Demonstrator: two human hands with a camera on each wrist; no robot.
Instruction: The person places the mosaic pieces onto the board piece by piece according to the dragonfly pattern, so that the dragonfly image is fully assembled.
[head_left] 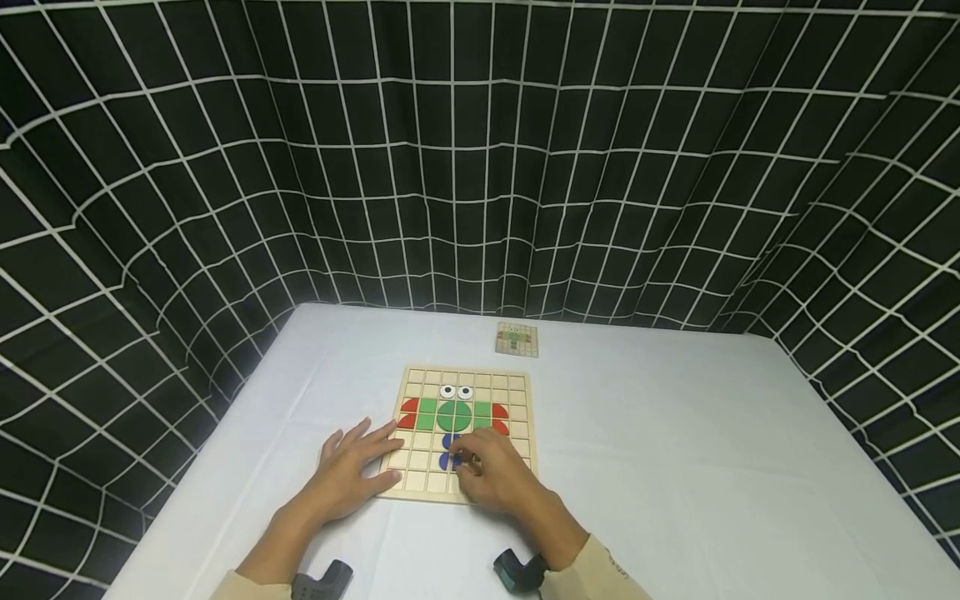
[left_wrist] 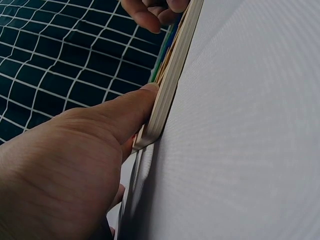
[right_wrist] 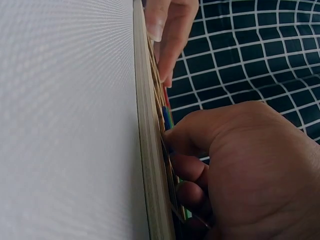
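Note:
A square wooden grid board (head_left: 416,483) lies flat on the white table. On it are two white-and-black eye pieces (head_left: 457,392), a green disc (head_left: 453,416) made of quarter pieces, green squares (head_left: 426,413), red rounded pieces (head_left: 407,421) and blue rounded pieces (head_left: 448,461). My left hand (head_left: 347,471) rests at the board's left edge, fingers spread, with the thumb on its near-left corner. Over the lower middle cells, my right hand (head_left: 495,471) has its fingers curled, thumb and forefinger pinching at a blue piece (right_wrist: 170,147). That hand partly hides the blue pieces and nearby cells.
A small pattern card (head_left: 517,340) showing a similar figure lies beyond the board. Dark wrist devices (head_left: 517,572) sit at both wrists. Black curtains (head_left: 465,167) with a white grid surround the table (head_left: 675,442) at the back and sides.

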